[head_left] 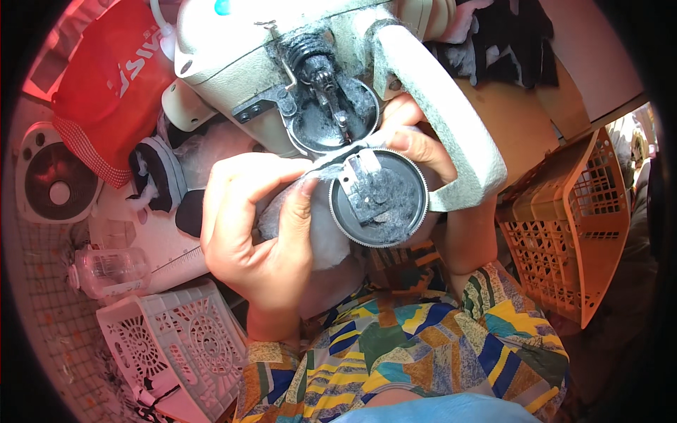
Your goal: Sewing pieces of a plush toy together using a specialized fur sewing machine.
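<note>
A cream fur sewing machine (233,53) stands in front of me, its two toothed discs close together. Grey lint coats the nearer disc (388,201), and the farther disc (317,130) sits under the needle mechanism. My left hand (257,233) pinches the edge of a pale fluffy fur piece (321,247) between thumb and fingers, left of the discs. At their right side, partly behind the machine's curved arm (451,116), my right hand (419,144) has its fingers closed on the same edge. The fur runs between the discs, and part of it hangs below, behind the nearer disc.
To the left are a red bag (109,77), a small round fan (60,183), a clear plastic bottle (113,271) and a white plastic basket (173,345). An orange crate (564,225) stands at right. Dark and white fabric pieces (501,42) lie at the back right.
</note>
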A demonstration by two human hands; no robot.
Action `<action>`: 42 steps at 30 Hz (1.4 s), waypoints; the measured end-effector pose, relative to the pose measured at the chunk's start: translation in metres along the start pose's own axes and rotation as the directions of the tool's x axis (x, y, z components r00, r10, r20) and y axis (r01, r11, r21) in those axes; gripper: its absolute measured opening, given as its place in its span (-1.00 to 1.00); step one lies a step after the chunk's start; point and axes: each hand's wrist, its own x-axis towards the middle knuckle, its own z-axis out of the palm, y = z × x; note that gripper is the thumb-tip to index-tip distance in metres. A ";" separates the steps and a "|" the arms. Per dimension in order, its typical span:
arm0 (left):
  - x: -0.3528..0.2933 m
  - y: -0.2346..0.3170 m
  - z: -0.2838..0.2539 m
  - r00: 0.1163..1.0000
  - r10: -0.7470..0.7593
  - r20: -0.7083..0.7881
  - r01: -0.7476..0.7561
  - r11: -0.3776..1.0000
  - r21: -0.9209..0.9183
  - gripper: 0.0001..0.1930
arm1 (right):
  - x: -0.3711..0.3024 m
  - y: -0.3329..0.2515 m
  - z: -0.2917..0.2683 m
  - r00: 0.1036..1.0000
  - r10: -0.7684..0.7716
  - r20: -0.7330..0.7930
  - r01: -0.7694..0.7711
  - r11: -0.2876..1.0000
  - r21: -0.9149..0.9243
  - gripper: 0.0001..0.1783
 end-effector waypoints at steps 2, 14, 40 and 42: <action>-0.001 0.000 0.002 1.000 0.006 0.006 -0.006 1.000 -0.015 -0.84 | -0.002 -0.004 0.001 0.997 -0.025 -0.069 0.025 1.000 0.000 -0.83; -0.008 -0.004 0.006 0.995 -0.099 0.001 0.098 0.983 -0.157 -0.80 | 0.002 -0.004 -0.001 0.999 -0.014 -0.048 0.011 0.998 -0.064 -0.76; -0.039 0.001 0.004 0.998 0.063 0.028 -0.068 0.961 0.268 -0.89 | -0.056 0.002 0.037 0.514 -0.665 -0.542 0.305 0.733 -0.609 -0.57; -0.052 0.005 0.004 0.989 -0.138 0.061 0.140 0.990 -0.032 -0.93 | -0.075 0.004 0.061 0.521 -0.777 -0.354 0.424 0.595 -0.682 -0.63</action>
